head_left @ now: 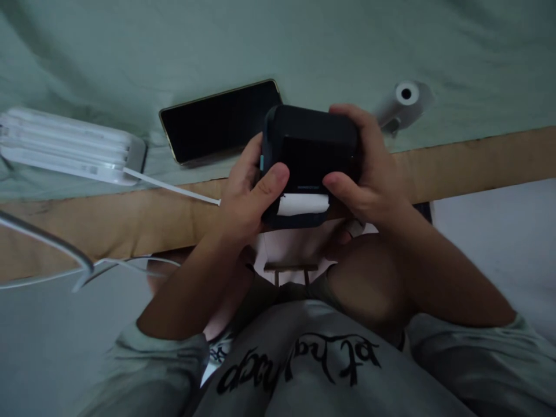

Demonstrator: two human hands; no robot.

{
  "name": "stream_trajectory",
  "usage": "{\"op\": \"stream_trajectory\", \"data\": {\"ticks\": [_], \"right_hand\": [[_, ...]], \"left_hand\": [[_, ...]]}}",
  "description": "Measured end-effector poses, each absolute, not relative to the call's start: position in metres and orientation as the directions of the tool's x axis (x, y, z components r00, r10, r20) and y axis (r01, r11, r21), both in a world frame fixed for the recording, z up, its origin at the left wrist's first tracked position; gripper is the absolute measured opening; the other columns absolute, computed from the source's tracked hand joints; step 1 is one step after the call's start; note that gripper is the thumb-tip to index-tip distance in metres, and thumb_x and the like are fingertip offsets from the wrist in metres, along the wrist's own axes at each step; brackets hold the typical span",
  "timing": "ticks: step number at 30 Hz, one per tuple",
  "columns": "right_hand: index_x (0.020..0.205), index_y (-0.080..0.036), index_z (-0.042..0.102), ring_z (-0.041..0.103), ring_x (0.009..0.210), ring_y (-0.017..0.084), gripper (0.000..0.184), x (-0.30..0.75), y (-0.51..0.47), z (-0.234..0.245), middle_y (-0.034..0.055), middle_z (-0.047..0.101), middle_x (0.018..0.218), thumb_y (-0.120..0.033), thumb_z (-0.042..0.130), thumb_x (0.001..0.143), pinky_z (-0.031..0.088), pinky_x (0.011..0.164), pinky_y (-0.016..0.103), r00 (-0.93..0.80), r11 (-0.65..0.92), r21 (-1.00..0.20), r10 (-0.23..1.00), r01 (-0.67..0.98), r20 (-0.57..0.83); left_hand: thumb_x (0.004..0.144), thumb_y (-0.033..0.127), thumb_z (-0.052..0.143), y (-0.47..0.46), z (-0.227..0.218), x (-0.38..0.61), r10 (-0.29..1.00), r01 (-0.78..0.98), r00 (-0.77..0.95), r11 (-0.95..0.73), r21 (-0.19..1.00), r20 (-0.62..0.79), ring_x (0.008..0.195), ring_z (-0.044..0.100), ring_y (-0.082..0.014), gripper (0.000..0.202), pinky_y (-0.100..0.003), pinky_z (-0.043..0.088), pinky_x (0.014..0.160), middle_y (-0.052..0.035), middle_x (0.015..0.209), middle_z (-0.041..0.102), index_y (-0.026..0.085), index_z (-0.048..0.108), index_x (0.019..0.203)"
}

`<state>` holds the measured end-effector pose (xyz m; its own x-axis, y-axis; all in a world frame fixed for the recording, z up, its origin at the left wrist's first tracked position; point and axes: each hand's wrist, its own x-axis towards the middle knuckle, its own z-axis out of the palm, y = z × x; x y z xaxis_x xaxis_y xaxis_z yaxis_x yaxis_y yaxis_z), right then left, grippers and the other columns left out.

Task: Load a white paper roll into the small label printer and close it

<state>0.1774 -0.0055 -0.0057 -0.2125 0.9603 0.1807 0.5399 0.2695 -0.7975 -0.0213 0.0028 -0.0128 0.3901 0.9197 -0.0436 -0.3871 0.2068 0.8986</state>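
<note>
Pale green cloth covers the far surface, edged by a light wooden board. Both hands hold a small black boxy printer above that edge, a strip of white paper showing at its near slot. The left hand wraps the left side, thumb pressed on the front; the right hand closes round the right side, thumb on the front too. Beyond lie a dark flat phone, a white power bank with its white cable, and a small white paper roll. A thumb slipping onto the strip could crease or tear it; a loosened grip could drop the printer onto the board.
</note>
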Motion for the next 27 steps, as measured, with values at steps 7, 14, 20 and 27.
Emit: {"op": "stream_trajectory", "data": {"ticks": [7, 14, 20, 27], "right_hand": [[0.15, -0.025, 0.028, 0.051, 0.137, 0.018, 0.074, 0.177, -0.009, -0.005, 0.0089, 0.041, 0.153, -0.069, 0.038, 0.091, 0.05, 0.112, 0.032, -0.225, 0.321, -0.774, 0.946, 0.546, 0.234], [0.152, -0.02, 0.023, 0.047, 0.141, 0.02, 0.085, 0.175, -0.011, 0.002, 0.0121, 0.042, 0.15, -0.066, 0.051, 0.087, 0.041, 0.122, 0.036, -0.329, 0.443, -0.775, 0.889, 0.451, 0.317], [0.145, -0.022, 0.039, 0.064, 0.103, 0.016, 0.085, 0.18, -0.014, 0.015, 0.014, 0.05, 0.138, -0.06, 0.07, 0.076, 0.056, 0.072, 0.024, -0.294, 0.509, -0.577, 0.855, 0.639, 0.428], [0.089, -0.021, 0.057, 0.057, 0.057, 0.008, 0.017, 0.17, -0.012, 0.03, -0.001, 0.056, 0.069, -0.038, 0.058, 0.092, 0.04, 0.054, 0.025, 0.235, 0.398, -0.598, 0.661, 0.695, 0.712]], "left_hand": [[0.096, 0.05, 0.054, 0.002, -0.009, -0.013, 0.949, -0.514, 0.287, 0.265, 0.816, -0.128, 0.135, 0.053, -0.0202, 0.037, -0.032, 0.045, 0.114, -0.0035, 0.126, 0.065, 0.021, 0.061, 0.119], [0.095, 0.047, 0.055, 0.002, -0.011, -0.014, 0.925, -0.522, 0.261, 0.377, 0.765, -0.277, 0.116, 0.064, -0.0239, 0.033, -0.035, 0.057, 0.093, -0.0057, 0.104, 0.07, 0.019, 0.069, 0.105], [0.094, 0.049, 0.051, 0.004, -0.006, -0.015, 0.884, -0.505, 0.264, 0.467, 0.726, -0.385, 0.067, 0.061, -0.0147, 0.036, -0.025, 0.049, 0.054, -0.0038, 0.078, 0.064, 0.017, 0.068, 0.097], [0.08, 0.043, 0.075, 0.005, -0.017, -0.019, 0.913, -0.428, 0.381, 0.312, 0.848, -0.144, 0.063, 0.054, -0.0093, 0.034, -0.019, 0.043, 0.053, 0.0002, 0.08, 0.063, 0.025, 0.068, 0.107]]}}
